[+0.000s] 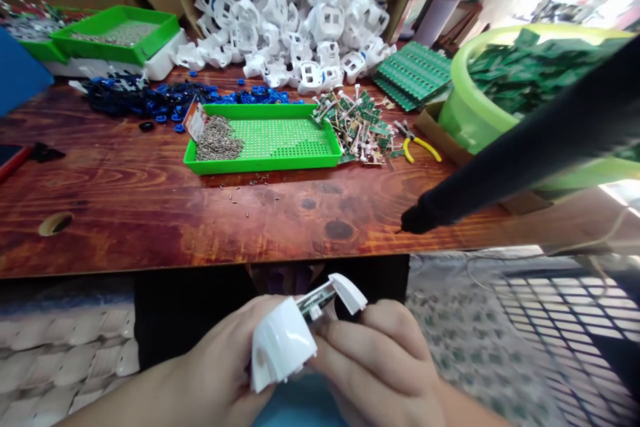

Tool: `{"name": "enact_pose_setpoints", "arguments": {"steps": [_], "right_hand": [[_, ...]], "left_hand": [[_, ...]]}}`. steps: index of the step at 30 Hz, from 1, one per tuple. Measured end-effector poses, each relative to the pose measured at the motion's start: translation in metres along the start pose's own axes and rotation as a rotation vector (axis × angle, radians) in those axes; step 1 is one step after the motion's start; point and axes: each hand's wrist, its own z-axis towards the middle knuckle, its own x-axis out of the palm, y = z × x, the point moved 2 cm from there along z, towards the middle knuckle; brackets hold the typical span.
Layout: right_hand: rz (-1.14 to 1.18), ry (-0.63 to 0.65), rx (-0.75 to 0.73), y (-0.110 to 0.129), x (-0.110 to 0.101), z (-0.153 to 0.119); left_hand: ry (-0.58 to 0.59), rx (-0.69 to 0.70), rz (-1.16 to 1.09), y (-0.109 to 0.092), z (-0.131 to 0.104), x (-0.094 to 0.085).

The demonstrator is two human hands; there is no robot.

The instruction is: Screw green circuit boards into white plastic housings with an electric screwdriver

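Below the table's front edge, my left hand (215, 367) and my right hand (380, 363) hold one white plastic housing (283, 343) between them. A second white piece (347, 290) sticks up at its far end, with a metal part showing between the two pieces. My left hand wraps the housing from the left and my right fingers press against it from the right. On the table ahead lies a green tray (265, 163) with a heap of small screws (217, 140) in its left end.
A pile of white housings (295, 27) fills the back. Blue parts (145, 97), small circuit boards (360, 123), yellow-handled pliers (420, 143), stacked green boards (413, 73) and a lime tub of boards (470, 113) lie around. A black rod (500, 167) crosses at right. More green trays (117, 37) stand back left.
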Motion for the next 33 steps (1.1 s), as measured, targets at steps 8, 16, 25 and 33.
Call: {"name": "enact_pose_setpoints", "arguments": {"steps": [8, 16, 25, 33], "right_hand": [[0.133, 0.055, 0.096, -0.011, 0.001, 0.011], [0.691, 0.011, 0.631, -0.032, 0.013, -0.016], [1.289, 0.268, 0.964, -0.029, 0.023, -0.008], [1.036, 0.215, 0.919, -0.035, 0.014, -0.011]], "left_hand": [[0.041, -0.14, 0.065, 0.008, -0.008, 0.009], [0.09, -0.285, 0.053, 0.014, -0.01, 0.012], [0.033, -0.231, 0.03, 0.006, -0.007, 0.019], [0.132, -0.169, 0.022, -0.002, 0.005, 0.023]]}}
